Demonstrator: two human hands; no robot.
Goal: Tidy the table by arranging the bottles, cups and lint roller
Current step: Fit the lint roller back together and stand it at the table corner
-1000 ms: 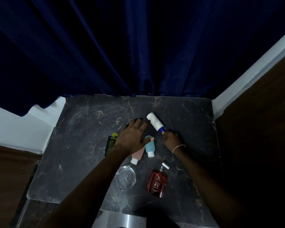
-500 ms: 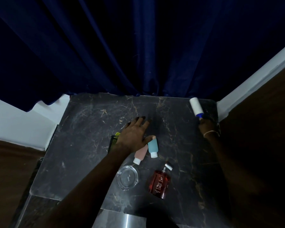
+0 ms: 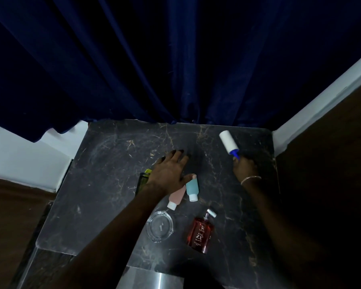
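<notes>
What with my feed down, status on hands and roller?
Right hand grips lint roller handle, far right corner. Left hand flat by blue bottle. Nothing blocking.

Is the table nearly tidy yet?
Not nearly. Nothing looks finished. In hand: the right hand grips the lint roller by its blue handle, near the far right corner of the table. Left to do: the blue bottle, pink bottle and red perfume bottle lie tipped over near the flat left hand.
</notes>
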